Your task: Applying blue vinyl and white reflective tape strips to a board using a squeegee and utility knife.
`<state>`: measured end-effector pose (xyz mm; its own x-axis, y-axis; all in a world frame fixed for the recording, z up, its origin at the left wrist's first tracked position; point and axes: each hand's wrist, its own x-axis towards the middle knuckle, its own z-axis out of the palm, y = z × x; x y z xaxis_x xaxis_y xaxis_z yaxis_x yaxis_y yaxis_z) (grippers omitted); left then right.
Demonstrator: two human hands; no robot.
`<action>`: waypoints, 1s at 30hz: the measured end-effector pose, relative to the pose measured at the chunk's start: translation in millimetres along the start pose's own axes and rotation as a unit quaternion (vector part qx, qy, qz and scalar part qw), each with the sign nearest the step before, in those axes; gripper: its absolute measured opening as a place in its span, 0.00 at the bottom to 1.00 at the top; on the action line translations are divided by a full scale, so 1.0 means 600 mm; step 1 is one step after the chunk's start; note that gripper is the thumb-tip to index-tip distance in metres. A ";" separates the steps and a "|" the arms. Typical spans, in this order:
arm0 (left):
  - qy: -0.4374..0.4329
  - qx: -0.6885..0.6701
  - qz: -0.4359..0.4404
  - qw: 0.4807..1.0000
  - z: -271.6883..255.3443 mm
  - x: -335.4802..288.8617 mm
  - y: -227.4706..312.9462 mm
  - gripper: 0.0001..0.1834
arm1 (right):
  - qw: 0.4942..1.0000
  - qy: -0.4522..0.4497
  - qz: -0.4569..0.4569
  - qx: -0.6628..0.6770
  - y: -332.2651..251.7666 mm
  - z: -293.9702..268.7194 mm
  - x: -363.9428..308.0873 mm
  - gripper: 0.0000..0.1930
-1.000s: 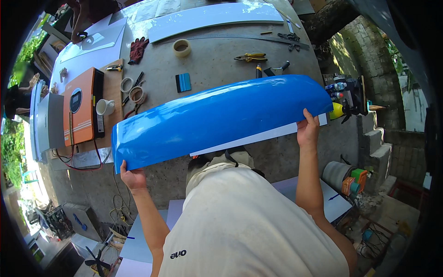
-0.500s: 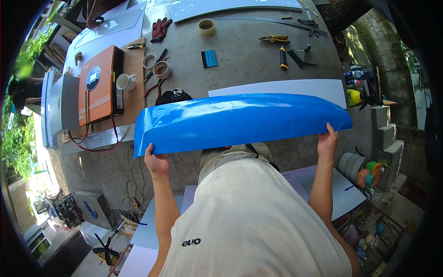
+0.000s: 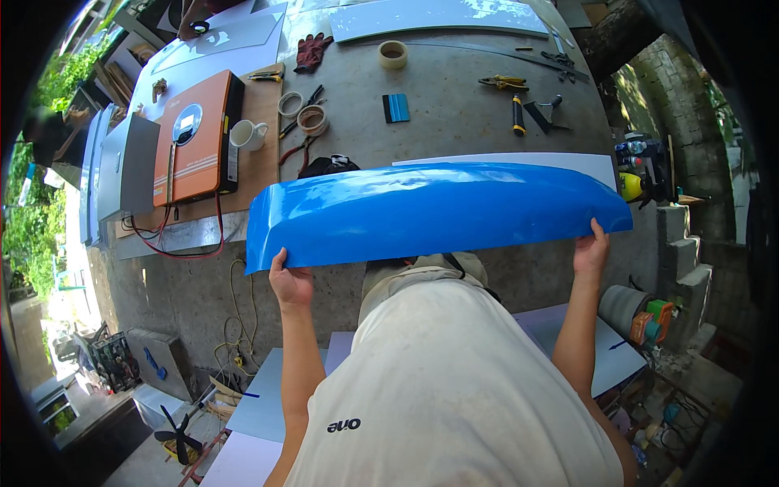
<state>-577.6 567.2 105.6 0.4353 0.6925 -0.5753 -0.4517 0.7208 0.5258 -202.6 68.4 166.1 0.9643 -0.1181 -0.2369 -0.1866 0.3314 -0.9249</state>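
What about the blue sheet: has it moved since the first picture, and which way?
Yes, toward the person: the blue sheet earlier hid the far edge of the nearer white board; now that edge shows beyond it.

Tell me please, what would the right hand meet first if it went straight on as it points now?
The blue sheet, whose near edge the right hand holds. Past it, the line seems to reach the white panel beyond, though depth is hard to judge.

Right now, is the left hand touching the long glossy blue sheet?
Touching: in the head view, the left hand grips the glossy blue sheet by its lower edge.
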 end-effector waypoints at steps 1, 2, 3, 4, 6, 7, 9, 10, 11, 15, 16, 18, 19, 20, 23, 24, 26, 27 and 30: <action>0.004 0.017 0.002 1.000 0.011 -0.009 0.000 0.18 | 1.000 0.004 0.003 0.001 0.004 0.001 0.001 0.23; -0.002 0.014 -0.004 1.000 0.008 -0.009 -0.004 0.18 | 1.000 0.008 -0.006 0.000 0.005 0.003 0.001 0.23; 0.004 0.020 -0.006 1.000 0.007 -0.009 -0.009 0.18 | 1.000 0.013 0.002 0.001 0.004 0.004 0.002 0.23; 0.011 0.025 -0.004 1.000 0.003 -0.007 -0.012 0.17 | 1.000 0.016 0.012 0.002 0.006 0.006 0.007 0.24; 0.016 0.019 -0.008 1.000 -0.002 0.004 -0.024 0.21 | 1.000 0.012 0.013 -0.002 0.007 -0.016 0.020 0.23; 0.010 0.015 -0.020 1.000 0.009 0.006 -0.039 0.21 | 1.000 0.025 0.016 0.000 0.009 -0.030 0.027 0.23; 0.003 0.017 -0.042 0.999 0.032 0.002 -0.061 0.19 | 0.999 0.031 0.025 0.002 0.012 -0.059 0.052 0.23; 0.005 0.017 -0.038 0.999 0.043 0.001 -0.072 0.19 | 0.999 0.043 0.026 0.004 0.013 -0.077 0.066 0.23; -0.006 0.025 -0.048 0.999 0.056 0.001 -0.083 0.19 | 0.998 0.055 0.028 0.008 0.013 -0.094 0.082 0.22; -0.036 0.036 -0.053 0.997 0.112 0.006 -0.133 0.19 | 0.998 0.055 0.037 0.013 0.009 -0.150 0.158 0.22; -0.045 0.037 -0.053 0.997 0.123 0.009 -0.147 0.19 | 0.998 0.052 0.041 0.014 0.004 -0.151 0.172 0.22; -0.044 0.031 -0.055 0.997 0.146 0.017 -0.172 0.19 | 0.998 0.040 0.037 0.022 -0.010 -0.157 0.204 0.22; -0.046 0.025 -0.057 0.997 0.157 0.023 -0.188 0.19 | 0.998 0.039 0.041 0.022 -0.016 -0.163 0.220 0.22; -0.047 0.019 -0.058 0.997 0.166 0.026 -0.204 0.20 | 0.999 0.016 0.035 0.032 -0.021 -0.170 0.237 0.22; -0.057 0.041 -0.039 0.997 0.196 0.026 -0.255 0.22 | 0.997 -0.021 0.049 0.056 -0.022 -0.207 0.293 0.21; -0.051 0.043 -0.040 0.997 0.205 0.032 -0.272 0.22 | 0.995 -0.036 0.067 0.071 -0.017 -0.221 0.311 0.21; -0.047 0.069 -0.028 0.996 0.196 0.048 -0.305 0.24 | 0.994 -0.022 0.092 0.063 0.009 -0.229 0.336 0.19; -0.040 0.070 -0.032 0.996 0.190 0.053 -0.321 0.24 | 0.992 -0.009 0.110 0.058 0.021 -0.230 0.349 0.17; -0.012 0.097 -0.035 0.995 0.178 0.069 -0.365 0.22 | 0.988 0.005 0.151 0.037 0.060 -0.262 0.382 0.16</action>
<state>-377.8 441.4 33.5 0.4804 0.6389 -0.6008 -0.2614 0.7582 0.5973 -18.0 -93.6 31.8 0.8648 -0.0132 -0.5020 -0.4505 0.4212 -0.7872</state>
